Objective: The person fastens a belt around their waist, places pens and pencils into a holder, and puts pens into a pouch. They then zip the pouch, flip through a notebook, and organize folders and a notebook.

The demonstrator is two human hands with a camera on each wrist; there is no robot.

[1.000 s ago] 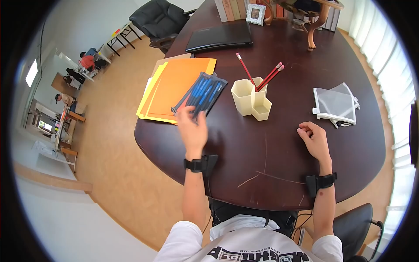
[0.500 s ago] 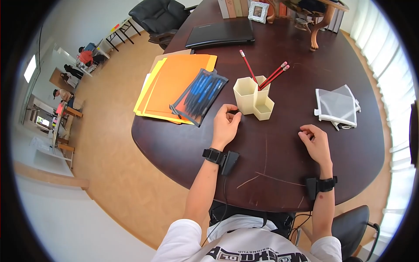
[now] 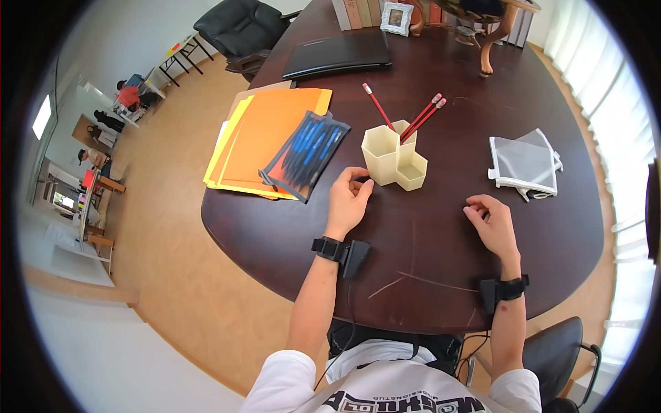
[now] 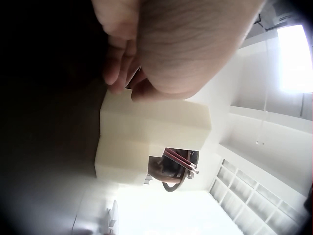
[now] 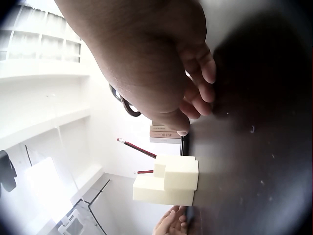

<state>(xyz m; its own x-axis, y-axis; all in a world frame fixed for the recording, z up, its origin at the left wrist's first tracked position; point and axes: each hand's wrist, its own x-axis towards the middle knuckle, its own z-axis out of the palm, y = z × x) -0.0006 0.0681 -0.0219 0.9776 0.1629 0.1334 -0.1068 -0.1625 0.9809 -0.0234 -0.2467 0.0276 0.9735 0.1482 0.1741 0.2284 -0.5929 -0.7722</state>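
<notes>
At the far left of the dark table point(image 3: 441, 248), a stack of orange and yellow folders point(image 3: 265, 134) is seen lying flat. A dark see-through pouch point(image 3: 308, 151) is laid slantwise across its right side, its lower corner reaching past the folders' edge; blue pens can be made out inside.

To the right of the pouch, the left hand point(image 3: 348, 205) is held low over the table, its fingers loosely bent and the thumb brought near the index finger. Nothing is gripped by it. The fingertips are placed just beside the base of the cream pen holder point(image 3: 380, 162); whether the holder is touched cannot be told.

The holder is stood upright near the middle of the table, and three red pencils point(image 3: 379, 109) are held in its rear compartment, one leaned left and two leaned right.

Well apart from the holder, to its right, the right hand point(image 3: 494, 227) is likewise held with fingers loosely curled and thumb near them, nothing being gripped. Beyond it, farther right, white-edged mesh pouches point(image 3: 527, 163) are laid on the table, apart from the fingers.
</notes>
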